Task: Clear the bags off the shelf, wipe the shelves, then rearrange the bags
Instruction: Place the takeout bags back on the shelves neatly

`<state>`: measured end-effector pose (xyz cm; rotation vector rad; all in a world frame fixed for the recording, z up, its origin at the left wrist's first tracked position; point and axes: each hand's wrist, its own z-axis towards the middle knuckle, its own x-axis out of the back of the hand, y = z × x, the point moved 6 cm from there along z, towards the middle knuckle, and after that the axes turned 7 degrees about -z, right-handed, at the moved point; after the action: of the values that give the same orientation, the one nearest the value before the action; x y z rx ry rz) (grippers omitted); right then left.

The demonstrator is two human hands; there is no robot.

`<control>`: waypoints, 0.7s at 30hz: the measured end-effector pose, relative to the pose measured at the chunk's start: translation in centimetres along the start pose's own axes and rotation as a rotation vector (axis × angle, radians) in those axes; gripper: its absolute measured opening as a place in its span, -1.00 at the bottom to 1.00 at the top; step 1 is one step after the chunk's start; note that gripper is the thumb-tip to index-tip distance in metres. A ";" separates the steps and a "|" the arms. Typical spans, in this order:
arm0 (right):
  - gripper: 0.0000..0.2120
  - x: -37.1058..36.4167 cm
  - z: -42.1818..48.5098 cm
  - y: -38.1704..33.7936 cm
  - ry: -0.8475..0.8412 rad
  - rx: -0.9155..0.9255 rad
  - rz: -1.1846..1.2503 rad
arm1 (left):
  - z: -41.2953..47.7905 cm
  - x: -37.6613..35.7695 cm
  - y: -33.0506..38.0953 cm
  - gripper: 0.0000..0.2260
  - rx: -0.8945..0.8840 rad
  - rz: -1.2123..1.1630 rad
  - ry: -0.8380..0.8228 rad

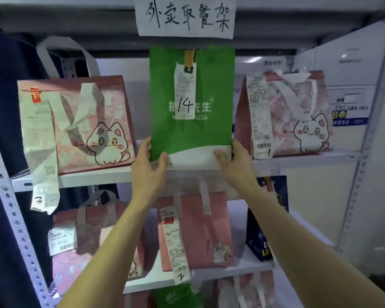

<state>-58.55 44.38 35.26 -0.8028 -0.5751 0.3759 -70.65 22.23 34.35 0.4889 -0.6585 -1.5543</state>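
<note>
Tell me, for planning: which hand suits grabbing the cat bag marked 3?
Left. The left hand grips the green bag nearest that cat bag; the right hand grips its far corner.

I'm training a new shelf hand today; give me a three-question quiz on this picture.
1. True or false: the left hand and the right hand both grip the green bag near its bottom corners.
2. Which number is handwritten on the green bag's receipt? A) 3 B) 14 C) 2
3. Fill in: the left bag and the right bag are both ____, with a cat drawing.
Key: 1 true; 2 B; 3 pink.
</note>
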 end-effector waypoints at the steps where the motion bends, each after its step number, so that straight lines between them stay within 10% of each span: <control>1: -0.75 0.3 -0.4 0.0 0.003 0.000 -0.006 | -0.4 0.2 0.6 -0.62 -0.009 -0.017 0.021; 21: -0.81 19.4 -16.4 9.9 -0.016 0.027 0.112 | -25.0 -7.0 15.0 -0.82 -0.051 -0.076 0.185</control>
<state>-34.29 51.59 25.13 -0.8088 -0.5406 0.4919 -42.34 25.90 25.28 0.6169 -0.4618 -1.5716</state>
